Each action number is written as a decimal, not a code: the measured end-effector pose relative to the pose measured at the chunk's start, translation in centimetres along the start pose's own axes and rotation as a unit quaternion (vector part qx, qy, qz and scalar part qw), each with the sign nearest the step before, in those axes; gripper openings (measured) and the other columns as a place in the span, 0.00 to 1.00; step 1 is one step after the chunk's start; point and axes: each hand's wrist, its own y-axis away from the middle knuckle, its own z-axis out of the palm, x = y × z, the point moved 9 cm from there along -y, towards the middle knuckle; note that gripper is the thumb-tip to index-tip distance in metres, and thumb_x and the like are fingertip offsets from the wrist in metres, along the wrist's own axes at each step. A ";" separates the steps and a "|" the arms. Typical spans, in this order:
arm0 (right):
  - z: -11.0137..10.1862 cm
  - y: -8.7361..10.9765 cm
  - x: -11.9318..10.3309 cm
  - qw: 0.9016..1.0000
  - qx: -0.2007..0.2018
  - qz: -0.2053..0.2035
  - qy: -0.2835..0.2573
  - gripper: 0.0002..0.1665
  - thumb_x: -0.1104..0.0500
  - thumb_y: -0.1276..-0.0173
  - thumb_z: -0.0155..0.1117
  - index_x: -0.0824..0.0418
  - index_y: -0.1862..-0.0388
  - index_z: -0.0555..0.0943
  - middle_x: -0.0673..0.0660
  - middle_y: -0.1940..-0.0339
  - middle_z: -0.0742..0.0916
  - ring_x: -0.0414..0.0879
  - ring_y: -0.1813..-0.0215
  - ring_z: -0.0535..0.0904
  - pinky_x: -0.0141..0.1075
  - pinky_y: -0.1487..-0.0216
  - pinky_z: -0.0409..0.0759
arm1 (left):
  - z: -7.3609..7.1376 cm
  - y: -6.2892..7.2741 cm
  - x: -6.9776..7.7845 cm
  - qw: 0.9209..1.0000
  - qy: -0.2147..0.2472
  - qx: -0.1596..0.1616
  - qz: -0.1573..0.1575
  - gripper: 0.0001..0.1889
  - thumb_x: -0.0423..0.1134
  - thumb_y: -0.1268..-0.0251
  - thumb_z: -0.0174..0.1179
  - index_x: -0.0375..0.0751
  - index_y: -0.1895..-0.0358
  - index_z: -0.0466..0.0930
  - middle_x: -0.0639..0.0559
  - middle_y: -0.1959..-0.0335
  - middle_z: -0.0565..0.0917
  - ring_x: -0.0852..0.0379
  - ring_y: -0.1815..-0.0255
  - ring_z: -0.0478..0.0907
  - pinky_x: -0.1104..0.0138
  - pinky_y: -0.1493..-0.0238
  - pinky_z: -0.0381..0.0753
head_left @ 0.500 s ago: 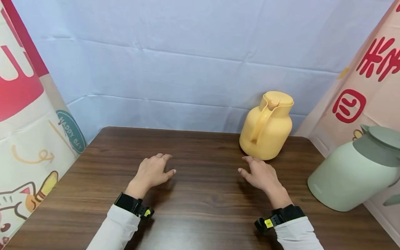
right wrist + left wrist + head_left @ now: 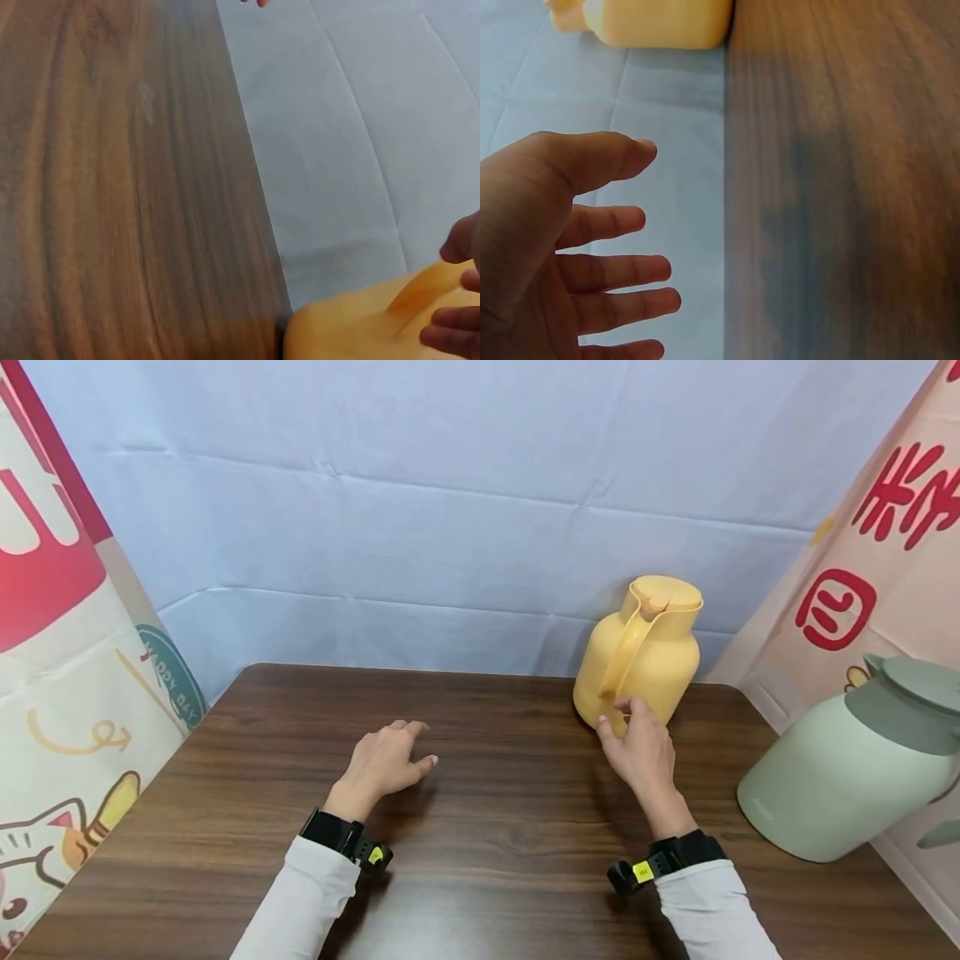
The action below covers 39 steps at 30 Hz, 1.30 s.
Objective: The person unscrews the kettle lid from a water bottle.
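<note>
A yellow thermos jug (image 2: pixel 671 664) stands upright at the back right of the table, its handle facing me. My right hand (image 2: pixel 641 747) is just in front of the handle's lower end, thumb and fingers apart; in the right wrist view the fingers (image 2: pixel 454 330) are beside the handle (image 2: pixel 420 292) without closing round it. Over the middle left of the table hovers my left hand (image 2: pixel 382 760), holding nothing. Its fingers (image 2: pixel 622 270) are spread and nearly straight in the left wrist view, with the yellow jug (image 2: pixel 667 19) beyond them.
A pale green thermos jug (image 2: pixel 840 777) stands at the table's right edge. The dark wood table (image 2: pixel 480 827) ends at a light blue cloth (image 2: pixel 450 527) behind. Printed cloths (image 2: pixel 82 693) hang at the sides.
My right hand has moved forward and rightward, up to the yellow jug's handle. My left hand has shifted slightly right and forward. Both jugs stay where they were.
</note>
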 end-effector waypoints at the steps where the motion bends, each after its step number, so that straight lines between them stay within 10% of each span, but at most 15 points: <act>1: -0.1 -0.2 0.1 1.000 0.010 0.003 -0.013 0.18 0.57 0.36 0.59 0.67 0.52 0.73 0.66 0.55 0.80 0.62 0.56 0.77 0.54 0.61 0.72 | 0.0 -0.2 0.0 1.000 0.004 0.001 -0.002 0.27 0.51 0.41 0.61 0.42 0.41 0.73 0.44 0.50 0.78 0.53 0.74 0.76 0.66 0.81 0.69; 13: -0.7 -1.9 0.6 0.982 0.093 -0.003 -0.162 0.28 0.63 0.41 0.62 0.68 0.45 0.62 0.66 0.55 0.78 0.59 0.53 0.77 0.50 0.56 0.70 | 0.1 -2.0 1.5 1.000 0.014 0.013 0.012 0.26 0.50 0.41 0.62 0.41 0.42 0.74 0.45 0.53 0.79 0.56 0.77 0.73 0.67 0.83 0.67; 31: 1.0 -4.9 1.2 0.963 0.061 0.089 -0.247 0.33 0.58 0.38 0.62 0.65 0.40 0.58 0.65 0.48 0.79 0.55 0.50 0.74 0.44 0.51 0.70 | 1.2 -3.5 2.7 1.000 0.022 0.006 0.019 0.25 0.50 0.39 0.60 0.43 0.41 0.74 0.44 0.48 0.77 0.55 0.76 0.75 0.63 0.77 0.72; 39: 2.4 -5.9 0.7 0.954 0.023 0.092 -0.284 0.18 0.61 0.32 0.51 0.68 0.47 0.64 0.59 0.66 0.79 0.49 0.61 0.76 0.37 0.60 0.70 | 2.2 -3.9 3.0 1.000 0.020 0.002 0.015 0.24 0.50 0.39 0.60 0.42 0.42 0.74 0.44 0.49 0.78 0.53 0.74 0.76 0.63 0.77 0.73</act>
